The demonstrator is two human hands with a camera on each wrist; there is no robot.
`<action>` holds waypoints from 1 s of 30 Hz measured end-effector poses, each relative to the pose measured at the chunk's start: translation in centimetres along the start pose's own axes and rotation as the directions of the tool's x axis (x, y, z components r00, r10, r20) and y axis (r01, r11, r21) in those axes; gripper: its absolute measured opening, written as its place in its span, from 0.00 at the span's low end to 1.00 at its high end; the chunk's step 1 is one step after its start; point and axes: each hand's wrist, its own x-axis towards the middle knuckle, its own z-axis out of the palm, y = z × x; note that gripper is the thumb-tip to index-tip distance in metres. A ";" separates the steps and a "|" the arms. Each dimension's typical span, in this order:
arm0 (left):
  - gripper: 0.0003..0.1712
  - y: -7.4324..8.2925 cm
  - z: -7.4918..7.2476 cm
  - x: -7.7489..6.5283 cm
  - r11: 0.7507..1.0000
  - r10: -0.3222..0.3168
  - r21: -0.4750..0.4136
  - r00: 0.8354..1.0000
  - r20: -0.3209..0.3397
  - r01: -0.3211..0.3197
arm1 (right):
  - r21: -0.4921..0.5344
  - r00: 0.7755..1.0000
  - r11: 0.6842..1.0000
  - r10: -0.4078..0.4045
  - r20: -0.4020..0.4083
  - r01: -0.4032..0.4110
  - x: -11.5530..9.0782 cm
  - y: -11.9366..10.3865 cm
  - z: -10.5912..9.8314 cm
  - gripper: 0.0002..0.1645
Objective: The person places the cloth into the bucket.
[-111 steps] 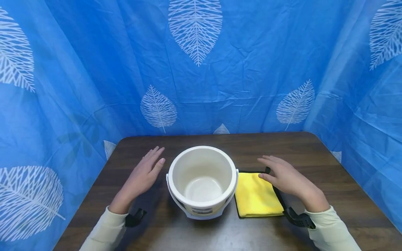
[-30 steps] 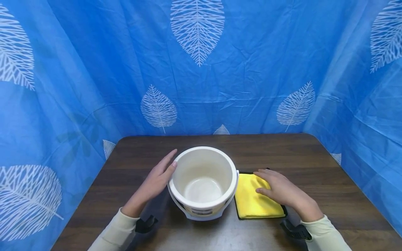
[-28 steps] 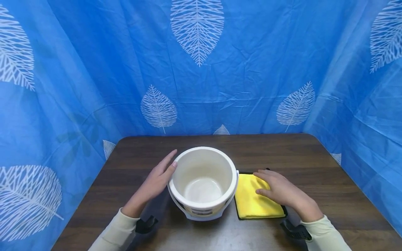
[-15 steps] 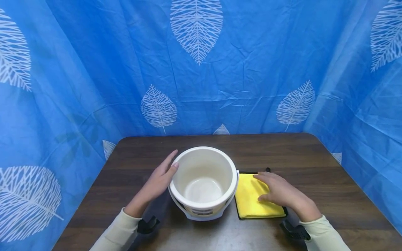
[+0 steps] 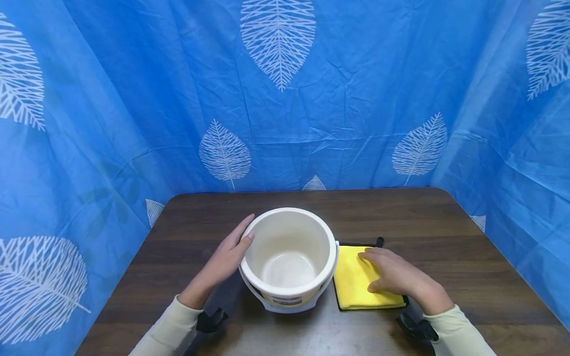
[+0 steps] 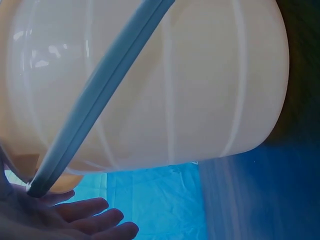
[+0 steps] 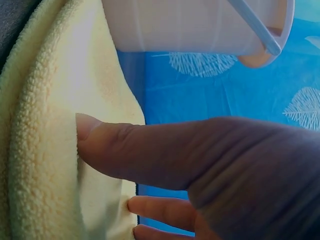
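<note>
Blue curtain w/ white leaf prints (image 5: 285,138) backs the dark-brown wood-grain table (image 5: 356,212); from where I stand, two items sit on it side by side. Primary ref.: folded yellow plush cloth w/ black edging (image 5: 352,284), lying just right of the round cream-white plastic bucket (image 5: 288,237). Cloth pos. rel. to bare right hand (image 5: 396,274) (RH): under the fingers and out to their left, i.e. btwn RH and bucket; RH is the nearer hand. Cloth outline is roughly square, so no clear long axis; sides run approx. front-to-back and left-to-right, w/ RH aligned on a slant from front right. RH state: thumb and fingers spread apart, tips touching cloth, no pinch visible; thumb nearer the person, fingers farther fwd. Bare left hand (image 5: 227,257) (LH): at bucket's left rim, fingers straight along the outside, thumb at the lip, no curled grip seen. Bucket stands upright, mouth up.
</note>
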 end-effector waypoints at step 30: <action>0.31 -0.3 0.7 0.0 0.990 -0.001 -0.144 1.000 -0.011 -0.001 | -0.071 0.998 0.997 -0.005 -0.062 0.001 0.6 0.2 0.9 0.36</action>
